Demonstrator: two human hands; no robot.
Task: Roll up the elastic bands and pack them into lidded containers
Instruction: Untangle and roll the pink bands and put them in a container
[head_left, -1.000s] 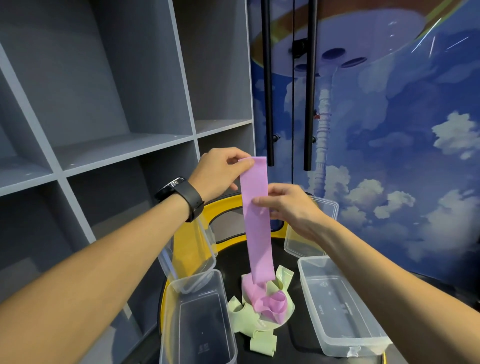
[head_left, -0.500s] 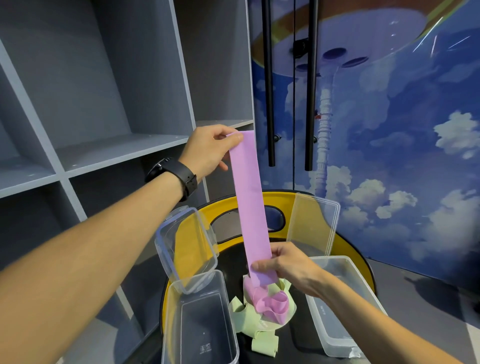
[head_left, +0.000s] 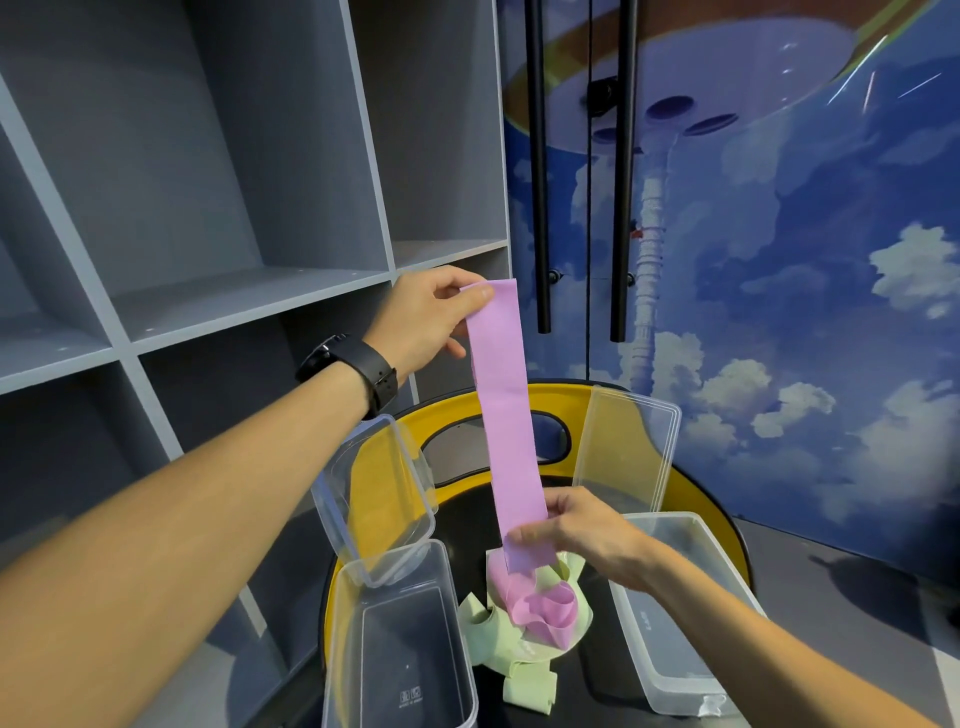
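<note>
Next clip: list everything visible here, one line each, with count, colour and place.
held band: 1, pink, stretched upright between both hands
band pile: pink and light green, on the black tabletop between the containers
left container: 1, clear, lid hinged open
right container: 1, clear, lid standing open
table: 1, round, black with yellow rim
shelving: grey, left
door handles: 2, black, vertical, top centre
mural: blue sky, clouds, right
watch: 1, black, left wrist
left hand: pinches band's top
right hand: pinches band's lower end
</note>
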